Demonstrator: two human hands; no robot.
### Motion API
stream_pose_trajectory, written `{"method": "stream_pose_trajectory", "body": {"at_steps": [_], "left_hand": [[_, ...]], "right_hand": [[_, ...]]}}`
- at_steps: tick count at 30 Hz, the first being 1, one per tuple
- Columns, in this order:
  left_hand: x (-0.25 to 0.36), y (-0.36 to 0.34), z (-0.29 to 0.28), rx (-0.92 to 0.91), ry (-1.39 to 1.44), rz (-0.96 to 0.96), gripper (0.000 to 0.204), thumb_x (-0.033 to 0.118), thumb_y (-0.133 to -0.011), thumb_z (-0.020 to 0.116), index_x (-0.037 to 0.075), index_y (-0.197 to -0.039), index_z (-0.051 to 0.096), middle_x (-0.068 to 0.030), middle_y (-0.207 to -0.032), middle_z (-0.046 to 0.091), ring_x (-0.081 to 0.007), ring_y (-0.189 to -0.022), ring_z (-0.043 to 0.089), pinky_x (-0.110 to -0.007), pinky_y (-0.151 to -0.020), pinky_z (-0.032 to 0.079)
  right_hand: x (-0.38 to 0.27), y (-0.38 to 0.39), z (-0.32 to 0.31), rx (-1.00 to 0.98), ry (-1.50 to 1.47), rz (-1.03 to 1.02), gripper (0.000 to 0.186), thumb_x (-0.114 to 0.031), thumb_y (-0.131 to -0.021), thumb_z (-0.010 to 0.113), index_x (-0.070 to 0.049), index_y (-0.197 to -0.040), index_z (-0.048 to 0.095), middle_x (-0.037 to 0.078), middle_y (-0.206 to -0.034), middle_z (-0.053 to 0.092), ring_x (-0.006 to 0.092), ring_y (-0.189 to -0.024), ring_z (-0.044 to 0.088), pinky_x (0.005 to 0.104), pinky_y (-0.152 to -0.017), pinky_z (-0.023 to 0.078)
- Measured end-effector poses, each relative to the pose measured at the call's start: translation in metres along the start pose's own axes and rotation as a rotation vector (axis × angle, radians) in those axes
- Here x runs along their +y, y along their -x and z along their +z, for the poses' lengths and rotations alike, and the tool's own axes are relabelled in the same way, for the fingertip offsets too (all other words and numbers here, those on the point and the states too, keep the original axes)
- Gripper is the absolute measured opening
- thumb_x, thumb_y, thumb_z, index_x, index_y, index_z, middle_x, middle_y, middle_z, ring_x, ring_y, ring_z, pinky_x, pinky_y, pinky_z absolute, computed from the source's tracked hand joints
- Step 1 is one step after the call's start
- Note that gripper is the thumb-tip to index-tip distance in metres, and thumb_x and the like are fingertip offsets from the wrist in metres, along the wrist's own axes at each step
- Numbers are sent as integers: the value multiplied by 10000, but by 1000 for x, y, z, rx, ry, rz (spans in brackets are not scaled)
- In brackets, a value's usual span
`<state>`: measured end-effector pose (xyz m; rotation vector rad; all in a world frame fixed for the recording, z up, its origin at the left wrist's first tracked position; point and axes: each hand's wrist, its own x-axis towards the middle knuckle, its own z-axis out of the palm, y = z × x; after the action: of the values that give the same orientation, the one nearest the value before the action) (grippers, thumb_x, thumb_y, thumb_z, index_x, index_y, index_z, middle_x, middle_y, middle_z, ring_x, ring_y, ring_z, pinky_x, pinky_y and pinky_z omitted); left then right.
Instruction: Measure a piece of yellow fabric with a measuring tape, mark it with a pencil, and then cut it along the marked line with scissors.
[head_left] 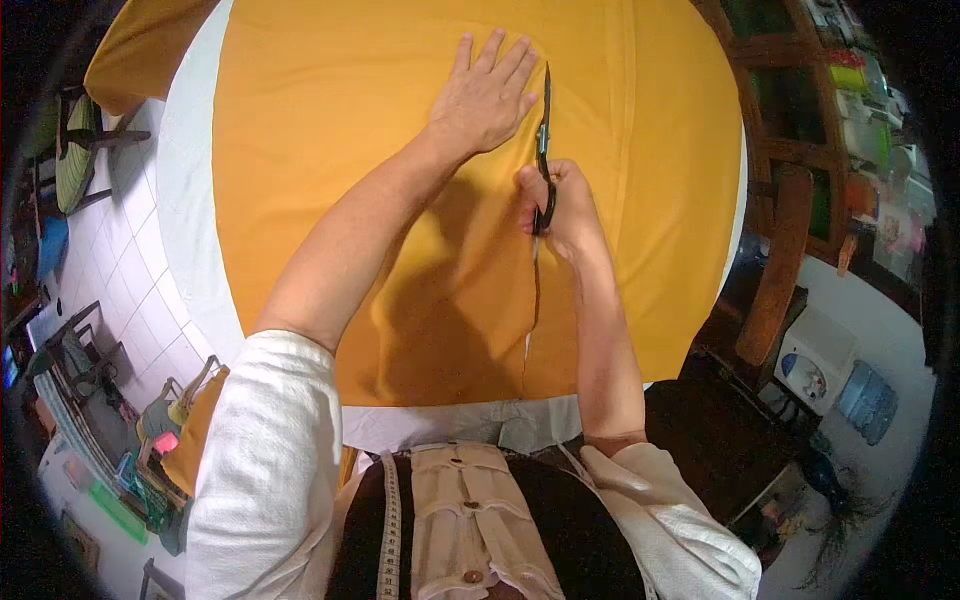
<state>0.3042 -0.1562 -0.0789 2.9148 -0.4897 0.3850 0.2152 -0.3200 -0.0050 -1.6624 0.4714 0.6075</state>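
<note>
A wide mustard-yellow cloth (pixel 320 200) lies spread over a table with a white cover (pixel 190 180) showing at its edges. My right hand (pixel 572 212) is closed round the black handles of a pair of scissors (pixel 544 140), whose dark blades point away from me over the cloth. Behind the scissors a cut line runs through the cloth down to its near edge, with a slim gap showing white. My left hand (pixel 485 100) lies flat on the cloth just left of the blades, fingers spread, holding nothing.
A tape measure (pixel 391 520) hangs down my front at the left. On the right stand a wooden chair (pixel 780 270), a white appliance (pixel 815 350) and a blue water jug (pixel 866 400). A green-seated chair (pixel 78 160) stands on white floor tiles (pixel 130 270) at the left.
</note>
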Motion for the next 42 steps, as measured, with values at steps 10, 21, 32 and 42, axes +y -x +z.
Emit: {"method": "stream_pose_trajectory", "body": {"at_steps": [10,21,32,42], "left_hand": [[0,1,0,46,-4,13,587,410,-1062,369,45,-1518,427,-92,-1608,402,-351,-1511,282,-579,-1213,202],[2,1,-3,33,9,8,585,412,-1065,364,52,-1521,426,-89,-1607,405,-346,-1514,280,-576,-1218,190],[-2,-13,-14,-72,58,-3,603,439,-1055,366,67,-1527,421,-83,-1615,390,-343,-1521,269,-607,-1216,164],[-38,-38,21,86,10,24,662,491,-1017,396,58,-1516,431,-149,-1607,372,-412,-1508,257,-656,-1200,151]], "right_hand": [[-2,-3,-1,5,-13,3,333,-278,-965,717,-4,-987,529,36,-621,521,126,-442,483,266,-423,441],[-7,-10,-1,-21,-50,15,327,-272,-972,711,1,-997,533,41,-637,534,132,-450,500,260,-423,442],[-9,-9,0,-7,-40,4,356,-293,-977,708,10,-1016,525,48,-651,537,135,-461,508,263,-430,456],[-8,-6,2,-19,-48,5,352,-294,-983,699,5,-1002,516,49,-658,531,132,-470,509,266,-439,461]]}}
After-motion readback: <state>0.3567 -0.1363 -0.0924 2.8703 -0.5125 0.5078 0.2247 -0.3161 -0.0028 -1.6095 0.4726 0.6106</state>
